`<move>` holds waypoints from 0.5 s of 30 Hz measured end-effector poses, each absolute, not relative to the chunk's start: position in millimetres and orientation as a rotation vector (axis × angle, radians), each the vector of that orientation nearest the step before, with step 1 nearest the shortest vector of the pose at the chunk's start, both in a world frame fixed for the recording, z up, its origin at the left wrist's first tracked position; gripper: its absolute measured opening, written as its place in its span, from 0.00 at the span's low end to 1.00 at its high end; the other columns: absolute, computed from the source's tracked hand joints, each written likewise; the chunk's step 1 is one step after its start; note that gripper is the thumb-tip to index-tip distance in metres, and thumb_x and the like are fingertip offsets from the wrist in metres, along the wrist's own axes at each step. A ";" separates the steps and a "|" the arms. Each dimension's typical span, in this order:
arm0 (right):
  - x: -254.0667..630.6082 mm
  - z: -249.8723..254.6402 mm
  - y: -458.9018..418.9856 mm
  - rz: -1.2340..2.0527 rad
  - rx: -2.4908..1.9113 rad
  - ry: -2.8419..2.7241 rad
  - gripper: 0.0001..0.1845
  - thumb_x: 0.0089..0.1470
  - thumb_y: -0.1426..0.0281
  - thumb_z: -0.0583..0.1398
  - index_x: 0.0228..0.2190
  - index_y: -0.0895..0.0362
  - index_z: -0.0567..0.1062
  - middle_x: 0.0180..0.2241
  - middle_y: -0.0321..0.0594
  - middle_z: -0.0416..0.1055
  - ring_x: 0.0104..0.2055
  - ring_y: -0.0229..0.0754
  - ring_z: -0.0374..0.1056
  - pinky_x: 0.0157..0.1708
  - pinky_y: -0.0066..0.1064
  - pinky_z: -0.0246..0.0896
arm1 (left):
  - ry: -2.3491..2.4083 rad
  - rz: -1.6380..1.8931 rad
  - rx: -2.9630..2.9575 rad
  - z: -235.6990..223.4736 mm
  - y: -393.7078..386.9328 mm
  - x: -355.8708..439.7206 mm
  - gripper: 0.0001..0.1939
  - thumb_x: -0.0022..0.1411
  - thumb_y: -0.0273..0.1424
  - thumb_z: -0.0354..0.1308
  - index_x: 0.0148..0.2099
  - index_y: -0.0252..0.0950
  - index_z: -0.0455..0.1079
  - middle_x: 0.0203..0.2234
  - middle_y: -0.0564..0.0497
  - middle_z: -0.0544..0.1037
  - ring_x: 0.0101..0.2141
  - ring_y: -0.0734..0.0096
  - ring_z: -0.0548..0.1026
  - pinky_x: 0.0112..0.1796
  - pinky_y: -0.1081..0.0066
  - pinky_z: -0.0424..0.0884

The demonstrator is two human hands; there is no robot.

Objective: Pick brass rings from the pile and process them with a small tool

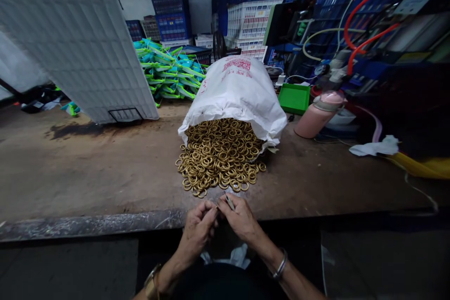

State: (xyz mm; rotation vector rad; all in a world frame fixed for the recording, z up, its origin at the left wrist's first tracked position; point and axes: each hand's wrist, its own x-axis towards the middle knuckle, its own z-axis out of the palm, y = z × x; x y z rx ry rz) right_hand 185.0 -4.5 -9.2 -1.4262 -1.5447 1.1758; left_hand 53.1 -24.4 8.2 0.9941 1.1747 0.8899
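Note:
A heap of brass-coloured rings [218, 161] spills from the open mouth of a white woven sack [237, 91] lying on the brown worktable [87, 173]. Just below the heap, at the table's front edge, my left hand [197, 229] and my right hand [239, 218] are pressed together, fingers curled. My right hand pinches a small thin grey piece [229, 202] that sticks up between thumb and finger. What my left fingers grip is hidden. Something white [232, 258] lies in my lap below the hands.
A white ribbed panel [80, 42] leans at the back left. Green and blue plastic parts [168, 72] are piled behind it. A green tray [294, 98], a pink bottle [318, 115], red hoses [369, 14] and stacked blue and white crates [253, 4] crowd the right and back.

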 end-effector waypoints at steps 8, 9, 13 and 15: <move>183.8 -8.3 -4.9 1.210 -1.373 -1.538 0.15 0.53 0.63 0.49 0.20 0.58 0.65 0.19 0.31 0.60 0.23 0.33 0.57 0.25 0.24 0.52 | 0.967 0.848 0.698 6.2 -27.0 50.3 0.14 0.51 0.40 0.57 0.29 0.35 0.60 0.19 0.58 0.65 0.14 0.85 0.57 0.15 0.81 0.51; 184.1 -7.9 -5.1 1.205 -1.380 -1.530 0.15 0.53 0.64 0.48 0.22 0.58 0.65 0.19 0.31 0.61 0.24 0.33 0.58 0.26 0.24 0.53 | 0.968 0.855 0.693 6.6 -27.3 50.2 0.14 0.51 0.40 0.57 0.29 0.35 0.59 0.19 0.58 0.65 0.14 0.85 0.57 0.15 0.81 0.51; 185.8 -6.3 -9.5 1.011 -1.496 -1.673 0.10 0.52 0.68 0.49 0.26 0.57 0.67 0.20 0.33 0.64 0.23 0.34 0.60 0.25 0.24 0.51 | 0.988 0.883 0.673 6.8 -28.8 48.8 0.15 0.50 0.41 0.57 0.30 0.36 0.59 0.18 0.59 0.64 0.14 0.86 0.57 0.16 0.81 0.51; 186.1 -4.9 -13.8 0.939 -1.486 -1.832 0.08 0.50 0.73 0.50 0.26 0.56 0.67 0.21 0.33 0.66 0.24 0.34 0.61 0.25 0.23 0.50 | 1.000 0.898 0.682 7.1 -29.3 48.4 0.16 0.50 0.41 0.58 0.30 0.36 0.58 0.18 0.59 0.63 0.15 0.86 0.56 0.16 0.81 0.51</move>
